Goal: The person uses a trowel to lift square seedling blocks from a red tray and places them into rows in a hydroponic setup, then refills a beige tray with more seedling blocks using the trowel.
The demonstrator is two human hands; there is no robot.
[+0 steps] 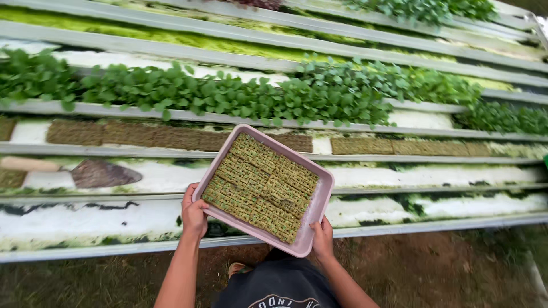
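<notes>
Above white channels: left hand, right hand fingers clenched on pink tray rim (seedling cubes inside).

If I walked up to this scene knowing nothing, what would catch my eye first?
Probably the shallow pink rectangular tray at centre, packed with green-brown cut seedling cubes and held tilted by the left hand and right hand. Behind it runs a dense band of leafy green seedlings in long grey channels; a wooden-handled trowel lies at left.
</notes>
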